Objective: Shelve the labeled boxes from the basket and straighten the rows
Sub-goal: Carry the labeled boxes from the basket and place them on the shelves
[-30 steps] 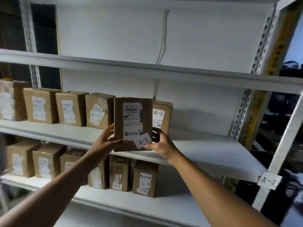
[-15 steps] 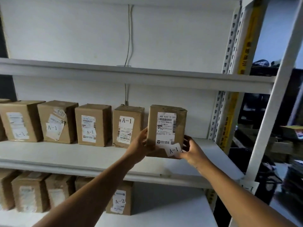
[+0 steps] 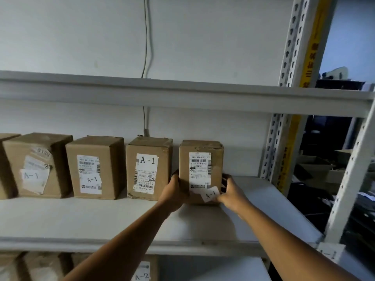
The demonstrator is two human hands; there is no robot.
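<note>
Both hands grip one box (image 3: 200, 169) by its lower sides, the left hand (image 3: 176, 192) on its left edge, the right hand (image 3: 230, 192) on its right. The box stands upright on the shelf (image 3: 81, 220), at the right end of the A-1 row (image 3: 97, 167), just beside its neighbour (image 3: 149, 169).

Right of held box (image 3: 200, 169): bare shelf (image 3: 263, 199) runs open to the perforated upright (image 3: 274, 151).
Left of held box: neighbouring A-1 box (image 3: 149, 169) stands just beside; left hand (image 3: 174, 191) fills the narrow gap.
Above row: open room under the upper shelf (image 3: 182, 94).
Front: shelf strip bare.
</note>
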